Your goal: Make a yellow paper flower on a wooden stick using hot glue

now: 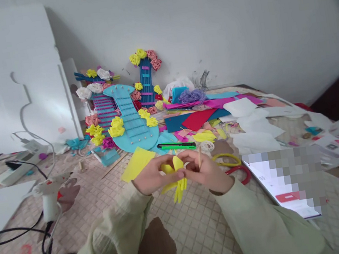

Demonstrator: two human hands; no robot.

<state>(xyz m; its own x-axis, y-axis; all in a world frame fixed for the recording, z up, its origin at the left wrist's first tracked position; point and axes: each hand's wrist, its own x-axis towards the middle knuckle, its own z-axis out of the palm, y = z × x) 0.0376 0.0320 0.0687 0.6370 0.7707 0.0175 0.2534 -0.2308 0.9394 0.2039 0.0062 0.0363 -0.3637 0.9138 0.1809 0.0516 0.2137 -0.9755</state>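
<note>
Both hands meet at the middle of the table over a yellow paper flower (178, 172) with loose petals hanging down. My left hand (154, 174) pinches the flower from the left, thumb across its front. From the other side my right hand (209, 171) grips it too, and a thin wooden stick (200, 157) pokes up from the fingers of that hand. Part of the flower is hidden behind the fingers. A yellow paper sheet (138, 163) lies just beyond my left hand. Scissors (242, 173) with yellow and red handles rest beside my right wrist.
A hot glue gun (49, 198) stands at left with trailing cords. Behind my hands lie a green cutter knife (176, 145) and coloured paper strips (200, 118). A blue guitar-shaped board (130, 120) with yellow flowers leans at the back. A phone (283, 195) lies at right.
</note>
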